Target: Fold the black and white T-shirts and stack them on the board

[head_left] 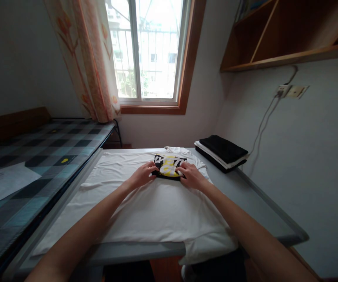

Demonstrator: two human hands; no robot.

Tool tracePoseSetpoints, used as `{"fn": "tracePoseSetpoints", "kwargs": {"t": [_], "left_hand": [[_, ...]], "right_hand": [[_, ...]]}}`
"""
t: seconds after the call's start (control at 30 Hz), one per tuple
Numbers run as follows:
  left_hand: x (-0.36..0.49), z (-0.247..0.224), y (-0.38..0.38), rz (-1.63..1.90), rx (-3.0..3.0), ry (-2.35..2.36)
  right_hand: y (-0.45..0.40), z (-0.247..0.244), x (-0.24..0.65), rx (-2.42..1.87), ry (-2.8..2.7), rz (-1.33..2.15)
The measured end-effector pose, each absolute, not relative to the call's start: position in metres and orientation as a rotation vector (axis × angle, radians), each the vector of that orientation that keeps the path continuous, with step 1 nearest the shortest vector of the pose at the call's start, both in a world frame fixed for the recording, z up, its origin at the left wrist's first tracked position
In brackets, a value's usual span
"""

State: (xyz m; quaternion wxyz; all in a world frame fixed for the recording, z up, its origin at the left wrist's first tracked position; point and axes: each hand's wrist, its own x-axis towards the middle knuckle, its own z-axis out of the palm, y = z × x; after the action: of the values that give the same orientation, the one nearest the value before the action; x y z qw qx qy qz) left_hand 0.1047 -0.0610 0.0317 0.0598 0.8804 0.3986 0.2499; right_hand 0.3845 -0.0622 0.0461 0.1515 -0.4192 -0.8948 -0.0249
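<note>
A white shirt (157, 211) lies spread over the grey table, one sleeve hanging over the near edge. On its far part is a black, yellow and white printed patch (168, 166); whether it is a print or a separate piece I cannot tell. My left hand (142, 174) touches the patch's left edge with its fingers curled. At the right edge, the fingers of my right hand (191, 175) are bent in a similar pinch. Both hands appear to grip the fabric there.
Folded black and white clothes (224, 150) are stacked at the table's (263, 199) back right. To the left stands a bed with a checked cover (69, 137) and a paper sheet (7, 182). A cable (260, 129) runs down the right wall from a socket.
</note>
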Motion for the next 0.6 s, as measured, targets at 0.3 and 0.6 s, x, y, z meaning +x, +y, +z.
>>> {"fn": "tracePoseSetpoints", "kwargs": {"t": [0.3, 0.6], "left_hand": [[0.103, 0.031, -0.067, 0.699, 2.664, 1.180], [0.146, 0.032, -0.025, 0.939, 2.589, 1.499]], "right_hand": [[-0.076, 0.036, 0.393, -1.314, -2.538, -0.138], [-0.031, 0.053, 0.327, -1.496, -2.295, 0.045]]}}
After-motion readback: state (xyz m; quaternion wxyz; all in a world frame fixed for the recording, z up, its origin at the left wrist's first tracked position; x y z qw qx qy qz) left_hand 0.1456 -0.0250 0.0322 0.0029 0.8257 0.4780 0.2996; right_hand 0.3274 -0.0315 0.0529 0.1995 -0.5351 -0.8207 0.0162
